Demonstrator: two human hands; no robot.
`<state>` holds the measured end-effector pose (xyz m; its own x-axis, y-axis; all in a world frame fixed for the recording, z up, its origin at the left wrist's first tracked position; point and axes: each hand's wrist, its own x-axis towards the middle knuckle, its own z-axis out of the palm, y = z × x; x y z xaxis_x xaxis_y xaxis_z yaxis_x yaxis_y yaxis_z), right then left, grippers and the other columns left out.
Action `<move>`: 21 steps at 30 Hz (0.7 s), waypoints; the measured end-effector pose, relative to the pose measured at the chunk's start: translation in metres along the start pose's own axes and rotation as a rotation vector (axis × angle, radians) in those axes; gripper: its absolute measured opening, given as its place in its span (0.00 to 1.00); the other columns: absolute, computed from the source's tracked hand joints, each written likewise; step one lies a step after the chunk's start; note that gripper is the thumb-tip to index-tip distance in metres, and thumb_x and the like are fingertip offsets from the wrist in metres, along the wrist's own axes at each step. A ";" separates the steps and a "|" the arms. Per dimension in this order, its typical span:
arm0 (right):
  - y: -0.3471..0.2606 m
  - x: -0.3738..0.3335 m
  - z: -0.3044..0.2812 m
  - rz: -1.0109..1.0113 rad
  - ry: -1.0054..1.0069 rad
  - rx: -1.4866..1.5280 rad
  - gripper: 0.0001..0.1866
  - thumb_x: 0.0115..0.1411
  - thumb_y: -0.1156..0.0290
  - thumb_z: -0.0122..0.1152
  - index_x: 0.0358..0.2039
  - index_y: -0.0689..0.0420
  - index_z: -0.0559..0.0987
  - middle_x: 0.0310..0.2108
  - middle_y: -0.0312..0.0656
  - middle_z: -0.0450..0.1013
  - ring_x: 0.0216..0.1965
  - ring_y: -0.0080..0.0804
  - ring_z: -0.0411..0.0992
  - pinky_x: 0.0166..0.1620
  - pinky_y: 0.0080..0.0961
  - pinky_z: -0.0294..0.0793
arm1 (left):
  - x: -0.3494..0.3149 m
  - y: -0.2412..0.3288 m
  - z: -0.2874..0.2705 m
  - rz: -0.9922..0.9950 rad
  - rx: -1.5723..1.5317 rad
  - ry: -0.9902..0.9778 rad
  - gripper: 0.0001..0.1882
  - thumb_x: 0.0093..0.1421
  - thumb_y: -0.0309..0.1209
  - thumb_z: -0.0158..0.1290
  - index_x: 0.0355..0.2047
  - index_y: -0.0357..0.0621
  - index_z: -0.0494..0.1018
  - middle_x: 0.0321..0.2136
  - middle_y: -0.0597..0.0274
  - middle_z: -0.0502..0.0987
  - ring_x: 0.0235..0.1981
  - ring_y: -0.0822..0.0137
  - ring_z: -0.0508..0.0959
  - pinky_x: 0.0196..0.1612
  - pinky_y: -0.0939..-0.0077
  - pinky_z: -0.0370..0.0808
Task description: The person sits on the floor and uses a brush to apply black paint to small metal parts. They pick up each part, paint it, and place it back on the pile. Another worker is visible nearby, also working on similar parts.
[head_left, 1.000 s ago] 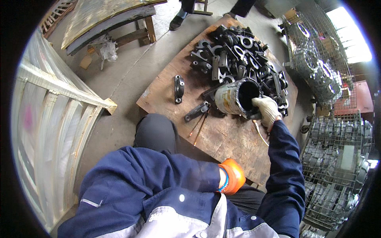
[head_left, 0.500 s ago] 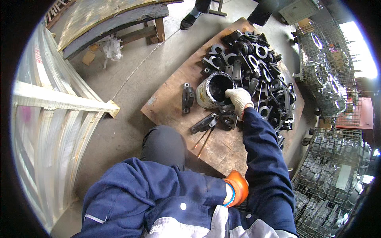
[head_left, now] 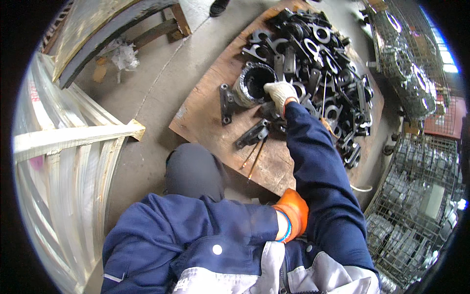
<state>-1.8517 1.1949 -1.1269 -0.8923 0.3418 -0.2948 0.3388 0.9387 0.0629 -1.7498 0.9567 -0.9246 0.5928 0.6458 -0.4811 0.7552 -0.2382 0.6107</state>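
My right hand [head_left: 281, 94], in a whitish knit glove, is closed at the near right rim of a paint bucket [head_left: 241, 93]. The bucket leans, its mouth and inner wall coated in black. My left hand [head_left: 294, 208], in an orange glove, is bent in beside my right sleeve, which hides its fingers. Close against the bucket's left side is a black metal bracket [head_left: 227, 104]. Another black bracket [head_left: 252, 134] lies nearer me, with two thin brown-tipped sticks [head_left: 254, 159] against it. A big heap of black ring-ended metal parts [head_left: 318, 56] lies right of and beyond the bucket.
Everything lies on a brown wooden board [head_left: 196, 115] on the concrete floor. Wire cages [head_left: 411, 196] of metal parts line the right. At left are a pale wooden frame [head_left: 73, 137] and a wooden table [head_left: 117, 29]. A person's shoe [head_left: 218, 7] shows at the top.
The view has shifted, so the board sits higher in it. My right hand and the bucket have moved slightly left and away together, bringing the bucket against the left bracket. The person's shoe is mostly out of view.
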 end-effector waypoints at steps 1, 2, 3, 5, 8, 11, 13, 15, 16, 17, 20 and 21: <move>0.001 0.001 0.002 0.108 -0.019 0.259 0.15 0.57 0.61 0.57 0.37 0.58 0.82 0.32 0.51 0.78 0.37 0.48 0.78 0.39 0.37 0.78 | 0.000 0.002 0.000 -0.082 -0.058 0.041 0.13 0.58 0.41 0.52 0.39 0.58 0.83 0.40 0.65 0.83 0.41 0.61 0.82 0.35 0.62 0.73; 0.002 0.000 0.002 0.139 0.017 0.659 0.18 0.58 0.59 0.60 0.39 0.62 0.81 0.31 0.49 0.78 0.36 0.45 0.78 0.36 0.36 0.80 | 0.001 0.003 -0.001 -0.067 -0.032 0.036 0.13 0.58 0.40 0.52 0.39 0.57 0.83 0.40 0.65 0.83 0.41 0.61 0.82 0.35 0.61 0.73; 0.005 -0.006 -0.002 0.189 0.029 0.956 0.23 0.57 0.57 0.63 0.42 0.65 0.79 0.35 0.48 0.76 0.35 0.42 0.77 0.34 0.35 0.82 | 0.001 0.002 -0.001 -0.032 -0.024 0.014 0.13 0.58 0.40 0.52 0.38 0.57 0.83 0.39 0.65 0.83 0.41 0.60 0.82 0.35 0.61 0.73; 0.016 -0.025 -0.019 0.360 0.033 1.442 0.31 0.56 0.52 0.67 0.47 0.69 0.75 0.44 0.47 0.72 0.36 0.36 0.76 0.34 0.32 0.84 | 0.000 0.003 -0.002 0.034 0.009 0.020 0.13 0.57 0.39 0.53 0.39 0.57 0.83 0.39 0.64 0.83 0.41 0.60 0.82 0.36 0.60 0.74; 0.044 -0.069 -0.051 -0.032 0.089 1.255 0.31 0.56 0.52 0.68 0.47 0.68 0.75 0.41 0.46 0.74 0.33 0.34 0.77 0.33 0.28 0.83 | -0.001 0.004 -0.002 0.057 -0.008 0.024 0.13 0.55 0.38 0.55 0.39 0.56 0.83 0.40 0.61 0.83 0.43 0.59 0.82 0.39 0.57 0.74; 0.046 -0.118 -0.042 0.385 -0.117 0.822 0.28 0.54 0.45 0.64 0.37 0.61 0.81 0.33 0.48 0.78 0.33 0.37 0.79 0.35 0.33 0.80 | -0.002 0.007 -0.003 0.034 -0.040 0.006 0.14 0.55 0.38 0.55 0.40 0.55 0.83 0.41 0.61 0.83 0.44 0.58 0.81 0.42 0.55 0.73; 0.020 -0.149 -0.008 0.381 -0.247 0.598 0.28 0.52 0.40 0.61 0.30 0.56 0.85 0.28 0.49 0.80 0.32 0.39 0.80 0.36 0.36 0.78 | -0.004 0.009 -0.003 0.057 -0.030 -0.037 0.14 0.55 0.39 0.55 0.41 0.55 0.83 0.41 0.61 0.83 0.44 0.58 0.81 0.43 0.55 0.73; -0.023 -0.172 0.037 0.205 -0.521 0.342 0.25 0.54 0.45 0.58 0.29 0.57 0.84 0.30 0.52 0.79 0.35 0.47 0.79 0.39 0.38 0.77 | -0.004 0.012 -0.004 0.038 -0.029 -0.062 0.15 0.56 0.39 0.54 0.41 0.54 0.83 0.41 0.61 0.83 0.44 0.58 0.81 0.41 0.55 0.73; -0.047 -0.182 0.059 0.389 -0.586 0.527 0.25 0.55 0.47 0.56 0.30 0.59 0.84 0.31 0.53 0.79 0.35 0.48 0.79 0.40 0.40 0.77 | -0.005 0.014 -0.003 0.023 -0.018 -0.059 0.15 0.56 0.39 0.54 0.41 0.54 0.83 0.40 0.61 0.83 0.44 0.58 0.82 0.41 0.56 0.74; -0.070 -0.188 0.078 0.469 -0.552 0.575 0.26 0.54 0.45 0.58 0.31 0.60 0.84 0.33 0.55 0.78 0.37 0.49 0.79 0.42 0.41 0.77 | -0.004 0.014 -0.002 -0.002 -0.007 -0.074 0.15 0.56 0.39 0.54 0.41 0.54 0.83 0.40 0.61 0.83 0.44 0.58 0.82 0.41 0.56 0.74; -0.112 -0.202 0.113 0.773 -0.350 0.731 0.28 0.53 0.43 0.62 0.35 0.59 0.84 0.36 0.57 0.78 0.41 0.51 0.78 0.44 0.43 0.76 | -0.003 0.014 0.007 -0.016 0.007 -0.103 0.15 0.55 0.39 0.53 0.40 0.51 0.83 0.40 0.58 0.83 0.43 0.57 0.82 0.42 0.57 0.75; -0.119 -0.204 0.119 0.839 -0.313 0.818 0.27 0.53 0.44 0.62 0.35 0.58 0.84 0.36 0.57 0.78 0.41 0.52 0.78 0.45 0.43 0.76 | -0.003 0.013 0.012 -0.022 0.013 -0.107 0.15 0.55 0.39 0.53 0.40 0.51 0.83 0.39 0.57 0.83 0.43 0.57 0.82 0.42 0.57 0.75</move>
<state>-1.6742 1.0083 -1.1874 -0.2329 0.6989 -0.6762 0.9661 0.0869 -0.2429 -1.7382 0.9425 -0.9229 0.6018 0.5703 -0.5590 0.7716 -0.2347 0.5912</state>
